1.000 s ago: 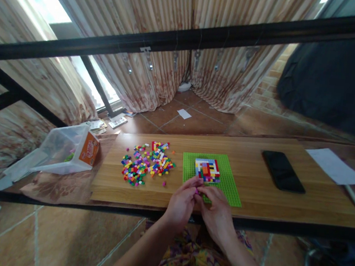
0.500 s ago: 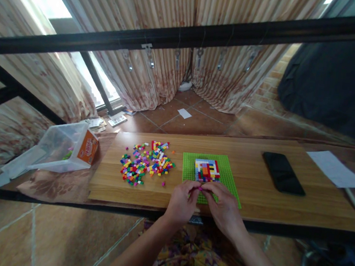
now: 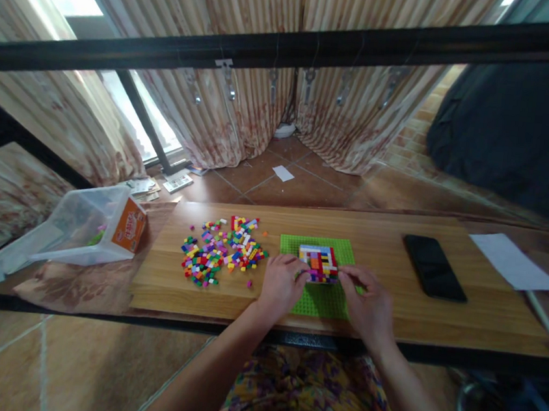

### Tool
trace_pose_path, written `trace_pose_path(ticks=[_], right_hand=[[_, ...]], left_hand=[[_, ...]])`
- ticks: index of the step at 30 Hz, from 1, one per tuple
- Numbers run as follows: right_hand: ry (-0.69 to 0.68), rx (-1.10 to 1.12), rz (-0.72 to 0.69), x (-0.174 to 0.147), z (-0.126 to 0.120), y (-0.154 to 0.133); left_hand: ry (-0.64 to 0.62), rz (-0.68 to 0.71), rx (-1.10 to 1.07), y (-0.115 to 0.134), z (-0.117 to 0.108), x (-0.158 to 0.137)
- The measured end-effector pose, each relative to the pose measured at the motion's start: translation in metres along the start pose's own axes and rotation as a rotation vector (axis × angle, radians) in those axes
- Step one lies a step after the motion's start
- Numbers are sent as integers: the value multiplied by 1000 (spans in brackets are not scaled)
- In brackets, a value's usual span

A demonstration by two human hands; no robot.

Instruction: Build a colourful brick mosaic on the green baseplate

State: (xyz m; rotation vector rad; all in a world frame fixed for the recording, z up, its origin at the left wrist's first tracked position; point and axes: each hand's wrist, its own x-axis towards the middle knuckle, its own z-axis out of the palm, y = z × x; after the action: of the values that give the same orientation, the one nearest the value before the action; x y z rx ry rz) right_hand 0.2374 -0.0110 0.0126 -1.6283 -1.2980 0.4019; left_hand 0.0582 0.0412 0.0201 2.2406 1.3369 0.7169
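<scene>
Both hands work at the near edge of a wooden board: the left hand (image 3: 280,284) rests with fingers curled against the left side of a small multicoloured brick mosaic (image 3: 318,263), while the right hand (image 3: 368,302) pinches at its near right corner; whether either hand grips a loose brick cannot be told at this size. The mosaic sits pressed onto a green baseplate (image 3: 316,299), toward that plate's far half, and covers only a small square of it, so the build looks partly done, with much of the studded green around it bare. It shows stripes and blocks of white, red, orange, yellow, blue and purple, packed tight and flat. Just left of the plate lies a scattered heap of loose bricks (image 3: 220,257) in many colours, a supply far from used up by the look of it. Farther right on the board lie a black phone (image 3: 433,267) and a white sheet of paper (image 3: 514,261). Off the board's left end, a clear plastic tub (image 3: 90,225) lies tipped on its side.
</scene>
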Motion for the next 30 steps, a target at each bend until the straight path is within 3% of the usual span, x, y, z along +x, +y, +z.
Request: trace_pose_path(ticks=[7, 15, 25, 30], right_hand=[[38, -49, 68, 10, 6, 7], [-1, 18, 141, 14, 21, 10], [-55, 64, 138, 12, 34, 11], [-9, 52, 193, 12, 43, 12]], left_hand=[[6, -21, -19, -1, 3, 6], [62, -88, -205, -3, 10, 6], [57, -97, -156, 2, 11, 10], [40, -111, -138, 2, 11, 12]])
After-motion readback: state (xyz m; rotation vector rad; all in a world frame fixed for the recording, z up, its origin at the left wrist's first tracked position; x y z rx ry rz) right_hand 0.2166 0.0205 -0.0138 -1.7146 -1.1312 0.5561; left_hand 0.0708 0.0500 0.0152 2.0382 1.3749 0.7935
